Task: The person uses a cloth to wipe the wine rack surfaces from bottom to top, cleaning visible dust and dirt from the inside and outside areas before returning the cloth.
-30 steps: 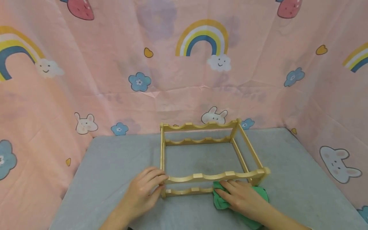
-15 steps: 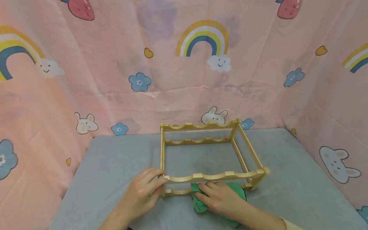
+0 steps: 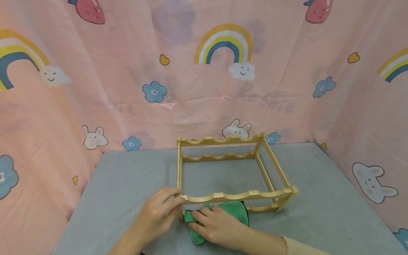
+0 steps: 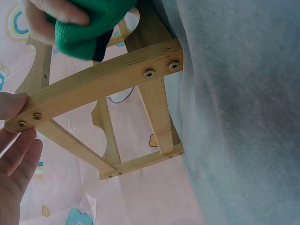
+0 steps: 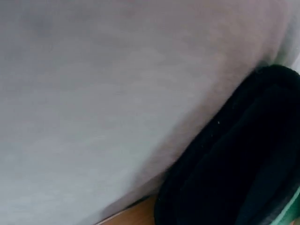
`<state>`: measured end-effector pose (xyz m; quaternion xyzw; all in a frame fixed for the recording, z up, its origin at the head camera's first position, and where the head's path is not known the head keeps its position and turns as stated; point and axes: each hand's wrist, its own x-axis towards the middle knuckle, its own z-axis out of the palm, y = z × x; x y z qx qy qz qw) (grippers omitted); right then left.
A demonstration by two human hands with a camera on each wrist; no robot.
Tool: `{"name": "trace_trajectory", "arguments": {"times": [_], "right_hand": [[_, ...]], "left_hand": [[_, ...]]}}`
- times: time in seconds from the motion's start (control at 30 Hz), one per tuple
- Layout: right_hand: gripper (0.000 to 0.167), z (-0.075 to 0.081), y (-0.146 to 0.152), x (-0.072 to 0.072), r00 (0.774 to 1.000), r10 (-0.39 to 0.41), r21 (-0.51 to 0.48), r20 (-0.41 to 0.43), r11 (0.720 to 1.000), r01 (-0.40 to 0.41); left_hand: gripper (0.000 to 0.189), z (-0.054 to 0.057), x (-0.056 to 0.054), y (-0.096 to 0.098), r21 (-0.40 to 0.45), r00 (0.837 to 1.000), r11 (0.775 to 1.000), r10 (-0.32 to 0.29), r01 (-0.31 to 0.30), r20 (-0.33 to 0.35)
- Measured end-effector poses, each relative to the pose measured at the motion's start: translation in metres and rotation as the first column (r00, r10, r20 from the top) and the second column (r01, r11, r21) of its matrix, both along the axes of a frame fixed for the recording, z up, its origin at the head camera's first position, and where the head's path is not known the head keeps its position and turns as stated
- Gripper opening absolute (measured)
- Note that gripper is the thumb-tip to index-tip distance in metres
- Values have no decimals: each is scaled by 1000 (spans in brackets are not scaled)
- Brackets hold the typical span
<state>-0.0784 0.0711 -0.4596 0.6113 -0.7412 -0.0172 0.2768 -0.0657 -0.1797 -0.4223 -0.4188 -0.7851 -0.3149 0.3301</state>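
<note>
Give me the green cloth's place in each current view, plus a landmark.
Head: green cloth in the lower middle, under the right hand.
Left wrist: green cloth at the top, left of centre.
Right wrist: green cloth lower right, mostly its dark face.
Landmark: wooden rack, apparently just a bottom strip in right wrist.

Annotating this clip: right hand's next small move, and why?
Probably slide the green cloth rightward along the lower front rail: the right hand holds it near the rail's left end, the right part is uncovered, and the left hand grips the wooden rack at its near left corner.
</note>
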Motion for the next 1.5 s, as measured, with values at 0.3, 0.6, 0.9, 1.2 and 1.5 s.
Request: {"name": "trace_trajectory", "arguments": {"times": [0.3, 0.6, 0.9, 1.2, 1.5], "right_hand": [[24, 2, -1, 3, 997, -70, 120, 13, 990, 68], [45, 4, 36, 2, 990, -121, 91, 70, 989, 115], [26, 1, 79, 3, 974, -169, 58, 153, 985, 162], [46, -5, 118, 5, 955, -192, -70, 224, 975, 212], [67, -7, 156, 7, 945, -202, -92, 259, 968, 232]], "left_hand": [[26, -3, 0, -1, 15, 1000, 1000, -5, 5, -14], [24, -4, -2, 1, 24, 999, 1000, -13, 14, -43], [26, -6, 0, 1, 11, 999, 1000, -7, 8, -48], [25, -6, -1, 2, 15, 998, 1000, 0, 1, -66], [28, -4, -1, 4, 5, 997, 1000, 7, -6, -73]]}}
